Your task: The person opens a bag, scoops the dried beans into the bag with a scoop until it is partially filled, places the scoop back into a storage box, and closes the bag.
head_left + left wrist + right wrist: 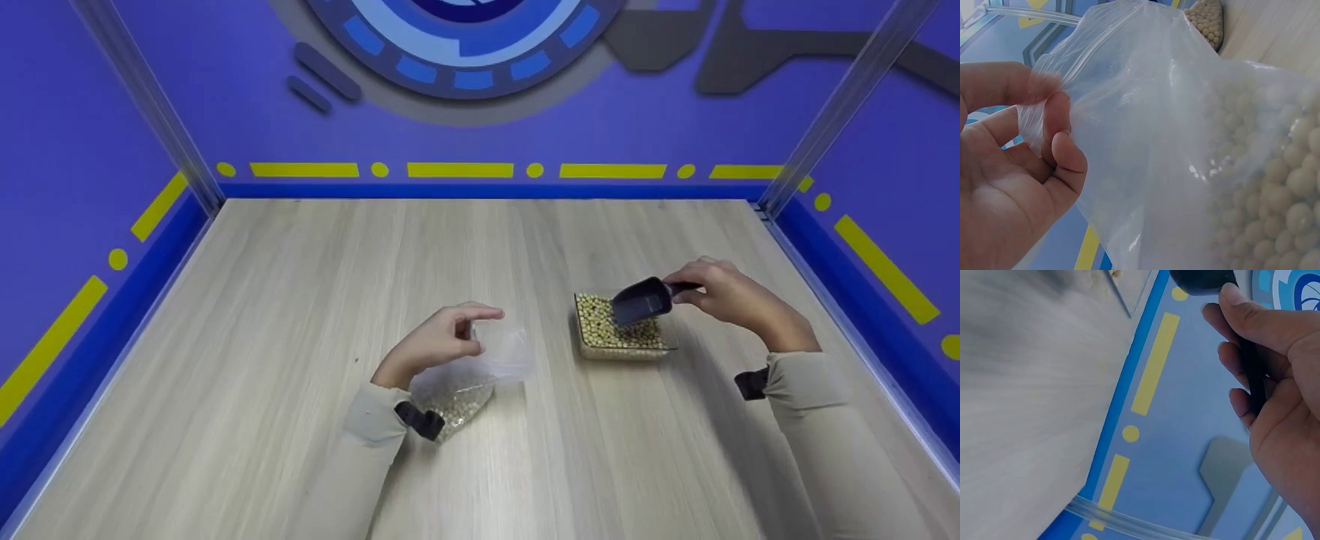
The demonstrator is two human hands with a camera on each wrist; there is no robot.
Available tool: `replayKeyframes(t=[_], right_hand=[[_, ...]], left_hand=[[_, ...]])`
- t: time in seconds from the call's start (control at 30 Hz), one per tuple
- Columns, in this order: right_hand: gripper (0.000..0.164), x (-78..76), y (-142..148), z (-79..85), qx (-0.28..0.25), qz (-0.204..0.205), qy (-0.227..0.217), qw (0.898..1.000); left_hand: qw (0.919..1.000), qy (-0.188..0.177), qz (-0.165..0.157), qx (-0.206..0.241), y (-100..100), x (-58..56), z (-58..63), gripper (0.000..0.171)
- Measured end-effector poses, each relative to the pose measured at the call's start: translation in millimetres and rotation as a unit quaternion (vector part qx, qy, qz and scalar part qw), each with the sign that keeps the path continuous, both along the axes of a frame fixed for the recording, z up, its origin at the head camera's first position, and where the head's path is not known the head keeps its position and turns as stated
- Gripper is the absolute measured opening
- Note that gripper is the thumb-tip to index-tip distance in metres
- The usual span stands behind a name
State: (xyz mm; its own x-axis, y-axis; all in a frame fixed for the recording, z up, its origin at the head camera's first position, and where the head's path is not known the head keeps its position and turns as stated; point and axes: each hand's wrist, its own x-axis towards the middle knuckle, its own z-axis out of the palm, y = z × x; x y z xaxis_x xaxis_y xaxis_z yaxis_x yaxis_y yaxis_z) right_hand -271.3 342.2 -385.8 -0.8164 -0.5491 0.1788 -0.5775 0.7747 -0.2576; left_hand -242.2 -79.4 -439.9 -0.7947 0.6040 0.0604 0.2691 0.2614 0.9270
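Note:
My left hand (431,343) pinches the upper edge of a clear zip bag (508,354), seen close in the left wrist view with its zip strip along the top. Pale round soybeans (1280,214) fill the bag's lower part, which rests on the table. To the right stands a clear rectangular container (626,354) full of the same soybeans (596,322). My right hand (724,294) grips a black scoop (643,300) by its handle, tilted over the container with its lip at the beans. Whether the scoop's bowl holds beans I cannot tell.
The pale wooden table (300,300) lies under everything. Purple-blue panels with yellow markings (460,170) close it in at the back and both sides, with metal posts (840,105) at the rear corners.

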Motion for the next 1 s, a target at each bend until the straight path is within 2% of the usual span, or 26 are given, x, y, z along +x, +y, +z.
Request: replayKeyframes(t=[0.2, 0.4, 0.63, 1.0], right_hand=[[0.027, 1.5, 5.3, 1.9, 0.03, 0.009, 0.033, 0.999], [0.026, 2.3, 7.1, 4.8, 0.053, 0.011, 0.044, 0.998], [0.025, 4.4, 8.4, 6.2, 0.058, 0.017, 0.072, 0.996], [0.023, 8.8, 1.7, 11.5, 0.104, -0.005, 0.088, 0.991]], left_hand=[[1.0, -0.004, 0.002, -0.003, 0.2, 0.2, 0.3, 0.056], [0.9999, -0.013, 0.005, -0.003, 0.0, -0.8, -0.9, 0.057], [1.0, -0.006, 0.005, -0.002, -1.0, -0.7, -0.4, 0.057], [1.0, -0.007, 0.002, -0.004, -1.5, 0.2, 2.1, 0.057]])
